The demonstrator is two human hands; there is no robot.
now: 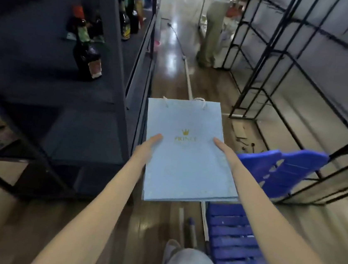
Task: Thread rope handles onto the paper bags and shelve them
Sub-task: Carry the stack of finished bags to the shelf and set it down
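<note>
On your far left stands the dark metal shelving unit (99, 93), with dark glass bottles (86, 54) upright on an upper tier; the nearest bottle carries a red cap and a pale label.

Your left hand (145, 148) grips the left edge of the flat pale-blue paper bag (186, 163). The thumb lies straight along the top face; the other fingers are hidden beneath the bag, so how far they curl cannot be told.

The bag is held level in the air between both hands, just right of the shelving unit's corner post and apart from it, above the wooden floor (170, 83). It bears a gold crown and gold lettering near its centre. A white twisted rope handle (200, 102) shows at its far edge, threaded through the top.

Your right hand (225, 153) grips the right edge of the bag in the same manner: thumb laid on top, remaining fingers out of sight underneath.

Below and right of the bag sits a blue slatted plastic chair (242, 244). Further right rises a black wire-frame rack (283, 75). At the far end of the aisle another person (212, 32) stands.
</note>
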